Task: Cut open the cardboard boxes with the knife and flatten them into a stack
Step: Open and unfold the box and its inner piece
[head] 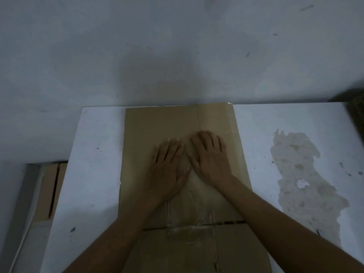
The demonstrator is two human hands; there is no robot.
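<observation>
Seen from above in dim light, a flattened cardboard box [177,123] lies on a white desk [94,154], the left hand [169,166] and right hand [208,156] pressing flat on it, fingers straight, thumbs close together, with what may be more cardboard [49,192] beside the desk's left edge.

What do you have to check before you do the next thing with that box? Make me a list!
1. Cardboard box lies flat on the table: ok.
2. Left hand and right hand press it down, fingers straight: ok.
3. Knife kept safely away from the hands: cannot tell, none in view.
4. Tape fully cut: cannot tell.
5. Stack ready: cannot tell; other cardboard lies left of the table.
</observation>
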